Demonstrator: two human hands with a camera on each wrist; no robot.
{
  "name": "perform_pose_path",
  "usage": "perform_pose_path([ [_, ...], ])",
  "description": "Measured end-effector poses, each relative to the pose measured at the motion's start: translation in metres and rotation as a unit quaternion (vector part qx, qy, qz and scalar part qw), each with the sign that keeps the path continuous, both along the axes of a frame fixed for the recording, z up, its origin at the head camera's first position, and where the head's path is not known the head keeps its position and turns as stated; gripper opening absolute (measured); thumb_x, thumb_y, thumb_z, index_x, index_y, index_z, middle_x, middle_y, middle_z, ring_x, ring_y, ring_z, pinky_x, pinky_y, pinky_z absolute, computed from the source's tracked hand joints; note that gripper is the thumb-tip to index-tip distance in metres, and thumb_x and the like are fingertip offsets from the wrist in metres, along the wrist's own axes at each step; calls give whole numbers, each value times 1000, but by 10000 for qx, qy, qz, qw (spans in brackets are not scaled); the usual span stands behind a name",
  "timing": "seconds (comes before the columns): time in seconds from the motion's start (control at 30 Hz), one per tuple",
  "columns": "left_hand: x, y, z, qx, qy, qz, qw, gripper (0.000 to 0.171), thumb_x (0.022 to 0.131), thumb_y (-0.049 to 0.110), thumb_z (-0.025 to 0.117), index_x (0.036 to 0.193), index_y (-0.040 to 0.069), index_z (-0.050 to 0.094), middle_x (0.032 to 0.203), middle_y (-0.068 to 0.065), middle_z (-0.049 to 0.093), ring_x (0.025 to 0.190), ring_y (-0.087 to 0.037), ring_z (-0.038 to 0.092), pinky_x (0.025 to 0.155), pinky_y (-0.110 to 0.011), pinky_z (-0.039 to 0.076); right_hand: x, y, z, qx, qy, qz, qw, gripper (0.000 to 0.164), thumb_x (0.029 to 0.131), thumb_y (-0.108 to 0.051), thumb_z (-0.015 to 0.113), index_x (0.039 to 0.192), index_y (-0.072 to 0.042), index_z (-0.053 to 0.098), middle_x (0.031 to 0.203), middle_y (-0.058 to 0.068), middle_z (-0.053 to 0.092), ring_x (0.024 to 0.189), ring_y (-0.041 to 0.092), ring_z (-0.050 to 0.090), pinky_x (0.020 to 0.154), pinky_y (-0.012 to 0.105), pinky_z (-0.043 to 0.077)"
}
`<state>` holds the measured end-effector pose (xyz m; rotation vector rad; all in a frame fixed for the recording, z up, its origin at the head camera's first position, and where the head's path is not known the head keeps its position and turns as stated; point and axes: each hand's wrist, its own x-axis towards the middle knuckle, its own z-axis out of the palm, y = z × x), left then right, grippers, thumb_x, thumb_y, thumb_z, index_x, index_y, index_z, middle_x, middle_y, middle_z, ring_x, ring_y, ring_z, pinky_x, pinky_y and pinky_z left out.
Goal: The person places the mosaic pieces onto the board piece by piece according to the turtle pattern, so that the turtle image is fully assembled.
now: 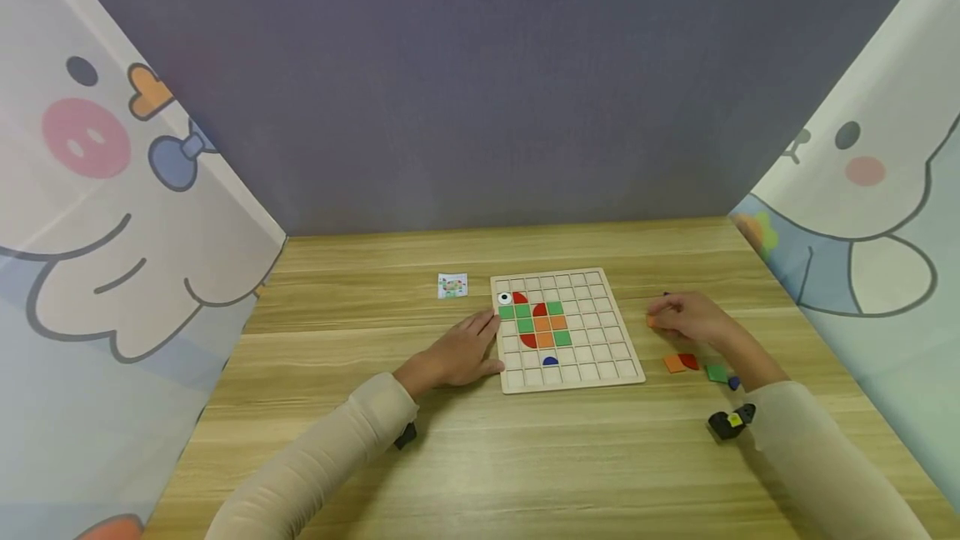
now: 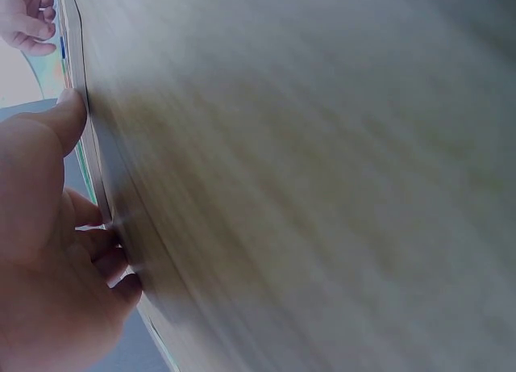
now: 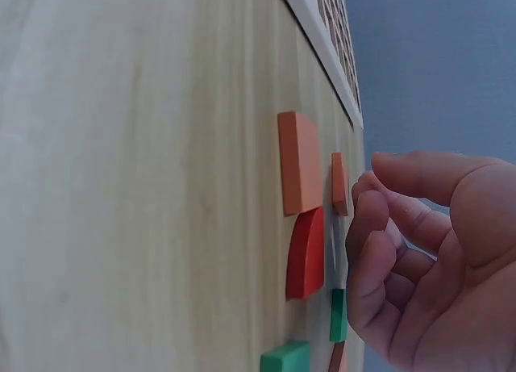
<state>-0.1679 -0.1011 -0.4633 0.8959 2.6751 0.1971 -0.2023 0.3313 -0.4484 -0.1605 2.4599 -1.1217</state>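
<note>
A wooden grid board (image 1: 611, 348) lies mid-table, with green, orange and red tiles, a white eye tile (image 1: 505, 298) and a blue half-round (image 1: 551, 361) on it. My left hand (image 1: 467, 350) rests at the board's left edge, fingers and thumb spread along it. To the right of the board, my right hand (image 1: 693, 319) is low over the table, its fingers bent and its fingertips right beside an orange tile (image 1: 651, 321). In the right wrist view that orange tile (image 3: 339, 184) shows just past the fingertips, at table level.
Nearer me on the right lie another orange tile (image 1: 674, 364), a red quarter-round (image 1: 688, 361), a green tile (image 1: 717, 373) and a dark blue piece (image 1: 734, 383). A small picture card (image 1: 452, 286) lies behind the board's left side. A grey wall (image 1: 510, 107) stands at the table's back.
</note>
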Motion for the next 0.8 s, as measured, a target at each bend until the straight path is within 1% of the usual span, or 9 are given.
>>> perform_pose_path([
  [0.1,0,0,1,22,-5,-3,10000,84,104,53,50,162,1,19,170,-17,17,159,-31,18,128,-45,23,0,2,-2,-14,-103,-75,9999,44,99,-20,64,133,8,60,81,6,65,54,11,47,49,26,41],
  [0.27,1,0,2,56,-27,6,10000,84,104,53,50,162,1,19,171,-17,17,159,-31,18,128,-46,24,1,5,-6,17,-156,-138,9998,46,96,-18,65,134,8,58,68,3,59,46,8,37,46,26,38],
  [0.37,1,0,1,20,-14,8,10000,84,104,54,49,162,1,19,171,-16,16,159,-30,17,128,-45,23,1,5,-9,12,-143,-144,9998,47,95,-16,65,135,8,57,64,2,57,45,8,34,46,26,38],
  [0.5,1,0,0,-8,-12,26,10000,85,104,54,48,163,1,18,171,-15,15,159,-30,16,128,-45,23,2,6,-13,-91,-243,-218,9994,46,94,-11,62,136,7,55,63,1,55,46,8,34,46,25,36],
  [0.57,1,0,0,4,-21,35,10000,85,104,54,49,163,1,18,171,-15,15,159,-30,16,128,-45,23,3,5,-13,-102,-270,-250,9993,46,94,-10,61,136,7,54,64,1,55,48,9,35,46,25,36],
  [0.7,1,1,1,9,-16,31,10000,85,104,54,49,163,1,18,171,-16,15,159,-30,16,128,-46,23,4,3,-12,37,-197,-278,9994,44,93,-11,62,133,5,55,74,3,58,52,11,42,48,26,39],
  [0.8,2,1,1,-3,-24,35,10000,85,104,54,49,163,1,18,171,-16,15,159,-31,16,128,-46,23,5,0,-12,90,-198,-292,9993,42,93,-11,63,131,5,54,82,6,59,56,13,44,49,27,41],
])
